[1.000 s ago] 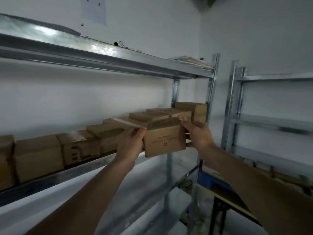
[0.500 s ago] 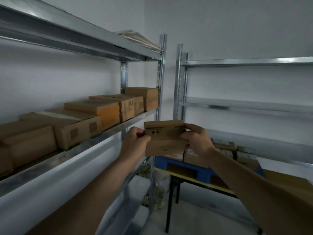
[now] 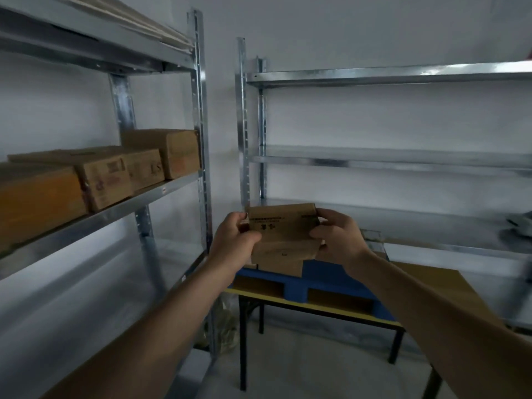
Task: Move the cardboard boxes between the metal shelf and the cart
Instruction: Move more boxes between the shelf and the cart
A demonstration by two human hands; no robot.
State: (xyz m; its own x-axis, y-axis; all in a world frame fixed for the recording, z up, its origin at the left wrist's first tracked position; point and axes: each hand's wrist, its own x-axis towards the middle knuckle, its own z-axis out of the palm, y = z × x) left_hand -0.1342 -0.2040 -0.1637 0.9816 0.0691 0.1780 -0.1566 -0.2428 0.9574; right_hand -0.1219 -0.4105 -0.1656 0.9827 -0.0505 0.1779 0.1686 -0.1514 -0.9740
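Small cardboard box [image 3: 283,234] is held in mid-air, above the blue pallet [image 3: 316,279] that sits on the table [image 3: 437,272]. Left hand [image 3: 233,244] grips the box's left end, fingers curled round the edge. Right hand [image 3: 338,240] grips the right end the same way. A second box [image 3: 280,267] lies on the pallet just below. Left metal shelf [image 3: 161,192] carries a row of boxes [image 3: 106,177]. Right shelf [image 3: 388,158] stands behind the table.
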